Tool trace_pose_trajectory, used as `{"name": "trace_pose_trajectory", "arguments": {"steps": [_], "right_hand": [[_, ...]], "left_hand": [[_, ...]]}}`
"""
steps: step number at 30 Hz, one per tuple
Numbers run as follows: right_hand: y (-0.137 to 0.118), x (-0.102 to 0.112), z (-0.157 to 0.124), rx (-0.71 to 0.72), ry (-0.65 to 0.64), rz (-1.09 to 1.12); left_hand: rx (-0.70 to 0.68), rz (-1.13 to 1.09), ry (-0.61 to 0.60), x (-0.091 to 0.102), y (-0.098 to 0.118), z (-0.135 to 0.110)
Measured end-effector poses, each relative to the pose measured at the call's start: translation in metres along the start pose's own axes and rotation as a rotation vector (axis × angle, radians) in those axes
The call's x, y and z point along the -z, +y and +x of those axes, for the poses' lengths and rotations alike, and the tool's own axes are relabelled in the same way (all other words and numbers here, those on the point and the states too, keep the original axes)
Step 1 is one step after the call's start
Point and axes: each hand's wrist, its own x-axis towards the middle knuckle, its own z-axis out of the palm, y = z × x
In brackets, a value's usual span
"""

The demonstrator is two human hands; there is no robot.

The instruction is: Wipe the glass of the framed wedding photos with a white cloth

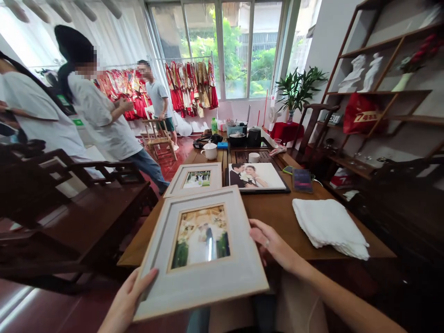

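Left hand (126,296), right hand (274,245) apart, clamped on opposite edges of white frame (208,286), 1 photo (201,236) inside, tilted at table's (274,210) near edge. Cloth (329,227) at right. Beyond: 2nd frame (176,181), partly hidden; lidded teapot (210,151); cup (254,157); plant (294,90) in vase (290,118).

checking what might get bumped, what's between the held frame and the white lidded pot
In the head view, another framed picture lies on the wooden table between the held frame and the white lidded pot.

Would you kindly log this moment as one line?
left hand: holding framed photo; right hand: holding its right edge; white cloth: on table
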Motion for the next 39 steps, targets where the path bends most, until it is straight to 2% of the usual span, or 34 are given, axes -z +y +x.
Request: {"name": "trace_pose_trajectory", "arguments": {"steps": [2, 5, 8, 12, 15, 18, 23, 25, 28, 30, 33, 35, 37, 39], "right_hand": [[0.006, 0.012, -0.025, -0.037, 0.056, -0.039], [0.015, 0.035, -0.044, -0.060, 0.108, -0.203], [0.025, 0.052, -0.053, -0.093, 0.167, -0.387], [0.036, 0.059, -0.057, -0.109, 0.266, -0.667], [0.037, 0.060, -0.057, -0.132, 0.305, -0.824], [0.034, 0.064, -0.053, -0.169, 0.312, -0.877], [0.034, 0.070, -0.049, -0.196, 0.262, -0.986], [0.038, 0.068, -0.053, -0.188, 0.279, -1.033], [0.040, 0.064, -0.071, -0.171, 0.348, -1.072], [0.035, 0.067, -0.089, -0.108, 0.364, -1.029], [0.024, 0.089, -0.113, 0.123, 0.460, -0.990], [0.024, 0.114, -0.120, 0.265, 0.543, -1.076], [0.033, 0.140, -0.120, 0.323, 0.534, -1.182], [0.050, 0.162, -0.113, 0.313, 0.470, -1.251]], "left_hand": [[0.039, -0.037, -0.076, -0.026, 0.003, -0.010], [0.059, -0.040, -0.195, -0.056, 0.004, -0.015], [0.031, -0.031, -0.267, -0.078, 0.004, -0.016], [-0.029, -0.048, -0.332, -0.097, 0.014, -0.014], [-0.050, 0.033, -0.423, -0.102, 0.024, -0.010], [-0.102, 0.122, -0.470, -0.104, 0.025, -0.004], [-0.203, 0.256, -0.428, -0.110, 0.016, -0.003], [-0.228, 0.300, -0.409, -0.113, 0.015, -0.005], [-0.273, 0.380, -0.375, -0.118, 0.019, -0.007], [-0.301, 0.423, -0.364, -0.122, 0.024, -0.009], [-0.286, 0.451, -0.392, -0.129, 0.030, -0.014], [-0.221, 0.451, -0.445, -0.133, 0.034, -0.018], [-0.218, 0.477, -0.508, -0.133, 0.038, -0.021], [-0.315, 0.558, -0.513, -0.132, 0.044, -0.021]]}}
